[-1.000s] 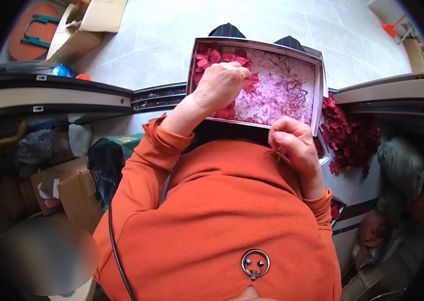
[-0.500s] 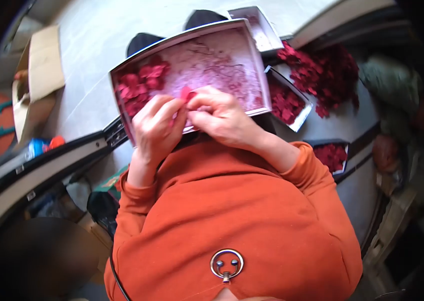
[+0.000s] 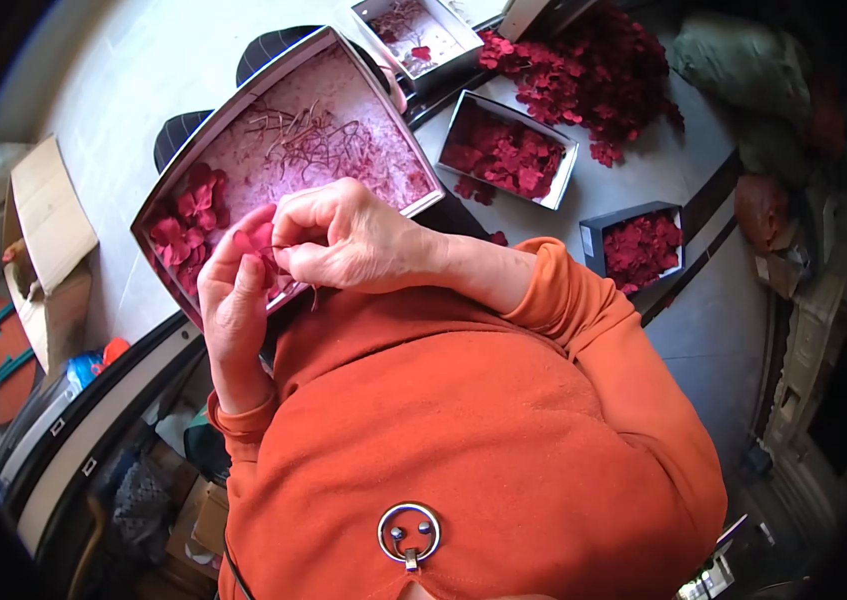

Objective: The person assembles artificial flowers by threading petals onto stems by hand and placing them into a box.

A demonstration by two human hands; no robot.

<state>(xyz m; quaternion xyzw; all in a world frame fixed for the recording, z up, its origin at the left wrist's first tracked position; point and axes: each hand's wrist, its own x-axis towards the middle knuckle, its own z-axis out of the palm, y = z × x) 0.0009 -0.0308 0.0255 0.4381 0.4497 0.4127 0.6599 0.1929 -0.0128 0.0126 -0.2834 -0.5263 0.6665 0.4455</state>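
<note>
While both hands meet, red petal [image 3: 255,240] pinched in left hand [image 3: 233,300] grip, right hand [image 3: 343,240] fingertips closed beside it.

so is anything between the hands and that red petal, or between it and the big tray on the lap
Nothing visible. The left hand and right hand both pinch the red petal directly, and it sits just above the near edge of the tray, with no object in the gap.

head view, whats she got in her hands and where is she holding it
A red fabric petal, pinched between the fingertips of the left hand and the right hand, over the near edge of the tray. Which part of the petal the grip falls on cannot be told.
</note>
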